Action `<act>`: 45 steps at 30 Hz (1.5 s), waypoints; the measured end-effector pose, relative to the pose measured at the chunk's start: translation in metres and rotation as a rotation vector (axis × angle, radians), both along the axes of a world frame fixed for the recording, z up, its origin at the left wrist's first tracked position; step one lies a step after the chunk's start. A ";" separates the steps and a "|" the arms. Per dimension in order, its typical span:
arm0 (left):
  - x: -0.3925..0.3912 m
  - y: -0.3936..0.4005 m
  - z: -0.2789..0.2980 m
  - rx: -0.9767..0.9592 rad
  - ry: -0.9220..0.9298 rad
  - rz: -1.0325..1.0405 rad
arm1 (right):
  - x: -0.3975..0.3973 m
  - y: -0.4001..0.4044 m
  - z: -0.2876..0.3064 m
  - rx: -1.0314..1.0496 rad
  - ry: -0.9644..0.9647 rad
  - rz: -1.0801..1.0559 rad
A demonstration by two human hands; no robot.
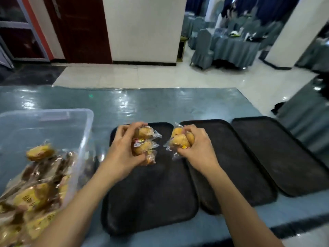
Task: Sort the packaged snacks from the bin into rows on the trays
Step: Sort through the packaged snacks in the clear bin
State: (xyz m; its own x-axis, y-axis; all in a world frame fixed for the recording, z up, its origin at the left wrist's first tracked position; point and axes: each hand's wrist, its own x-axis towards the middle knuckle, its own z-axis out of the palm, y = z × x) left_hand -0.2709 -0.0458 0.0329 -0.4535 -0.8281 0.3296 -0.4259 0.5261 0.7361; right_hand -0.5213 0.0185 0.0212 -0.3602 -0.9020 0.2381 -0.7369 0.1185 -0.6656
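Note:
My left hand [122, 148] grips a bunch of yellow cakes in clear wrappers [145, 144] over the far end of the left black tray [151, 198]. My right hand [197, 147] grips another bunch of the same wrapped cakes [179, 139] above the gap between the left tray and the middle black tray [236, 168]. A third black tray [277, 154] lies to the right. The clear plastic bin [53, 120] at the left holds several wrapped snacks [35, 189], yellow cakes and brown ones.
The trays and bin sit on a blue table under a glossy plastic cover [142, 102]. Beyond the table are a tiled floor, a white pillar and covered chairs around a draped table [231, 47] at the back right.

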 end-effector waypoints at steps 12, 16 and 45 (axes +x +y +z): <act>-0.179 0.079 -0.060 0.158 -0.086 -0.168 | -0.162 0.130 -0.077 0.101 -0.089 -0.241; -0.214 0.088 -0.074 0.192 -0.110 -0.209 | -0.193 0.147 -0.099 0.143 -0.089 -0.297; -0.690 0.156 -0.183 0.182 -0.329 -0.420 | -0.628 0.221 -0.175 0.552 0.120 -0.524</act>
